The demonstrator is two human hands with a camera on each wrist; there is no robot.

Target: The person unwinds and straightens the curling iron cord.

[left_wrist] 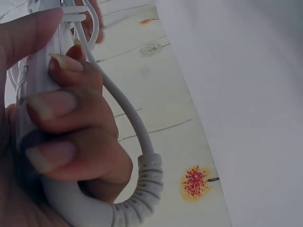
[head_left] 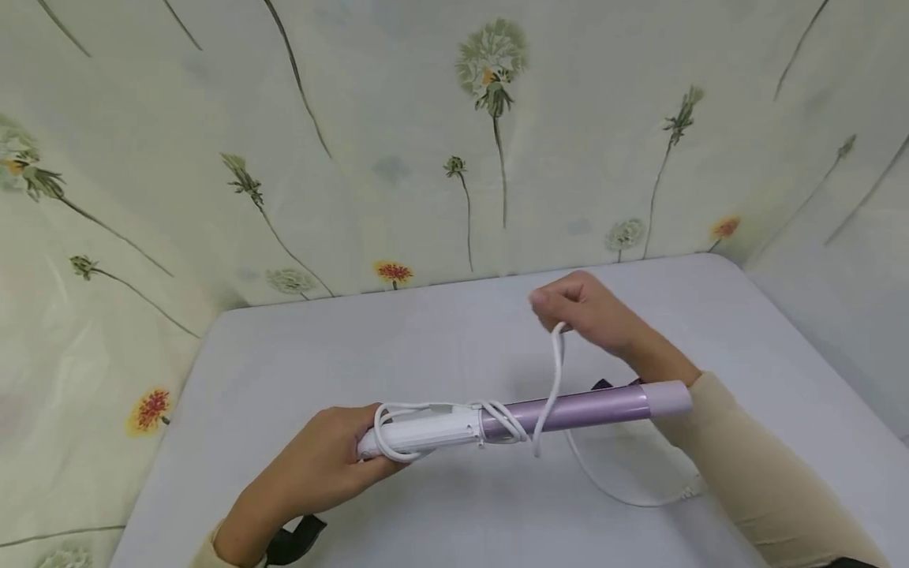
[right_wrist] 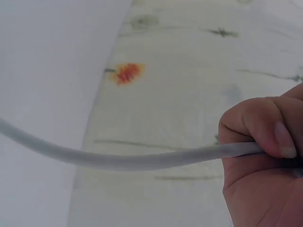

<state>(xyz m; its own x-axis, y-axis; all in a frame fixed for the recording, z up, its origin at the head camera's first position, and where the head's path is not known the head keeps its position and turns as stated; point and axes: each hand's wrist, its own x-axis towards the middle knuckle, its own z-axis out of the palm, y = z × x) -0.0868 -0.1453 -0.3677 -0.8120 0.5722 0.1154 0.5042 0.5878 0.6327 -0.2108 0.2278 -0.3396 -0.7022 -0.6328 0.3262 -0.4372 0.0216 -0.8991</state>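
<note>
A curling iron (head_left: 604, 407) with a white handle and a shiny purple barrel is held up over the table, its pale tip pointing right. My left hand (head_left: 323, 457) grips the handle end, with the fingers (left_wrist: 78, 113) curled round it in the left wrist view. The white cord (head_left: 556, 371) loops round the handle and the near part of the barrel. Beyond the barrel, my right hand (head_left: 585, 309) holds a stretch of this cord in its curled fingers. In the right wrist view the cord (right_wrist: 118, 162) runs leftward out of that hand. Its ribbed sleeve (left_wrist: 149, 182) bends out beneath the left hand.
A white-covered table (head_left: 341, 347) lies under both hands. The free part of the cord (head_left: 618, 498) hangs down near the right forearm. Behind and to the left stands a flower-patterned sheet (head_left: 398, 95). Dark straps (head_left: 294, 540) show at the wrists.
</note>
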